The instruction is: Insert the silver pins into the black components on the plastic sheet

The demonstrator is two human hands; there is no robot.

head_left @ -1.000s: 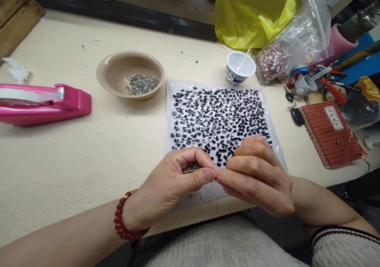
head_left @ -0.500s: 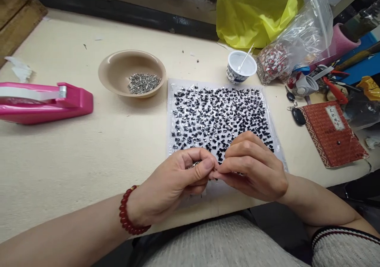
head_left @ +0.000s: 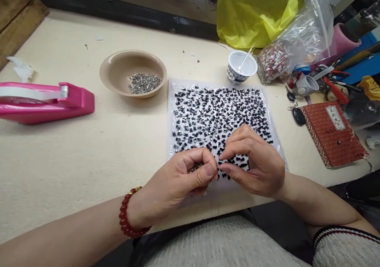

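My left hand, with a red bead bracelet at its wrist, is curled closed around a small heap of metal pins. Its thumb and forefinger press together at the tip; whatever is between them is hidden. Just to the right, my right hand has thumb and forefinger apart, and nothing shows between them. Both hands are over the near part of a plastic-covered white sheet dotted with many small shiny black pieces, several with thin pins sticking up.
A beige bowl holding similar metal pins stands at the far left of the sheet. Further left is a pink tape dispenser. Behind the sheet stands a white cup with a thin stick. A red pouch and keys lie on the right.
My right hand has drawn back slightly from the left fingertips, and its thumb and forefinger have parted. My left hand stays closed in nearly the same place.
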